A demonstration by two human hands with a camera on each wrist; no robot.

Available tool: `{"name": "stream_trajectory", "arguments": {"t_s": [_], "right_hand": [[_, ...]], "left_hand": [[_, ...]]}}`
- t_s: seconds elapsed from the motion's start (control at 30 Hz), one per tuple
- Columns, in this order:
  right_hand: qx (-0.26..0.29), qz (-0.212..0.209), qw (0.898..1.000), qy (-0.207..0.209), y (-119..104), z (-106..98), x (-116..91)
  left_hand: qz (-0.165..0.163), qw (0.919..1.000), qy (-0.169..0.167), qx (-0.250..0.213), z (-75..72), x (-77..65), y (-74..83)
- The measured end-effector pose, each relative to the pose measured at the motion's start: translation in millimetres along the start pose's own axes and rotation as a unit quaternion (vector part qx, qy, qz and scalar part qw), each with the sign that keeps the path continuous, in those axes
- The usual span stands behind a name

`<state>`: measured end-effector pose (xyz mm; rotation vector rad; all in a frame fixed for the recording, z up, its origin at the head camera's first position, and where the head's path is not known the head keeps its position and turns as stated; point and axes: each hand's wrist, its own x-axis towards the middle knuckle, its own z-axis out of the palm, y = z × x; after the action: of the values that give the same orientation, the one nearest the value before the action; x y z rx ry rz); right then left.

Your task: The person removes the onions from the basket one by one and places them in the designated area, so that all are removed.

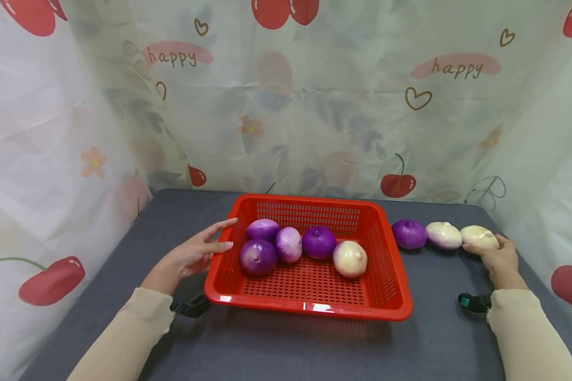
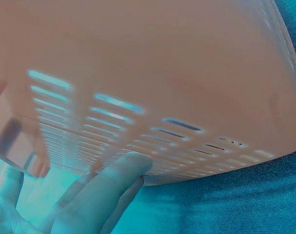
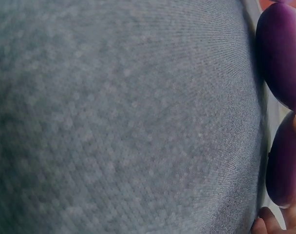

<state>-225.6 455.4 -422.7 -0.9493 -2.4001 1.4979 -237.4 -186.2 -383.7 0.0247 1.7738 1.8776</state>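
A red plastic basket (image 1: 305, 309) stands mid-table with several onions in it: purple ones such as the round onion (image 1: 258, 257) at left and a whitish onion (image 1: 350, 259) at right. My left hand (image 1: 193, 256) grips the basket's left rim, and its fingers (image 2: 104, 187) lie along the slotted outer wall in the left wrist view. To the basket's right, a dark purple onion (image 1: 409, 234) and a white-and-purple onion (image 1: 443, 236) lie in a row. At the row's right end, my right hand (image 1: 500, 262) holds a pale onion (image 1: 479, 237) between thumb and fingers.
The dark grey table (image 1: 276, 349) runs back to a printed curtain (image 1: 305, 116), which also hangs along both sides. A black strap (image 1: 190, 307) sits at the left wrist, and another strap (image 1: 474, 302) at the right.
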Motion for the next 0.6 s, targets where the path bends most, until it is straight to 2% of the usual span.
{"name": "stream_trajectory", "arguments": {"t_s": [0.6], "right_hand": [[-0.03, 0.0, 0.999, -0.024, -3.0, -3.2, -0.1]], "left_hand": [[0.004, 0.9999, -0.01, 0.0, -1.0, 0.2, 0.1]]}}
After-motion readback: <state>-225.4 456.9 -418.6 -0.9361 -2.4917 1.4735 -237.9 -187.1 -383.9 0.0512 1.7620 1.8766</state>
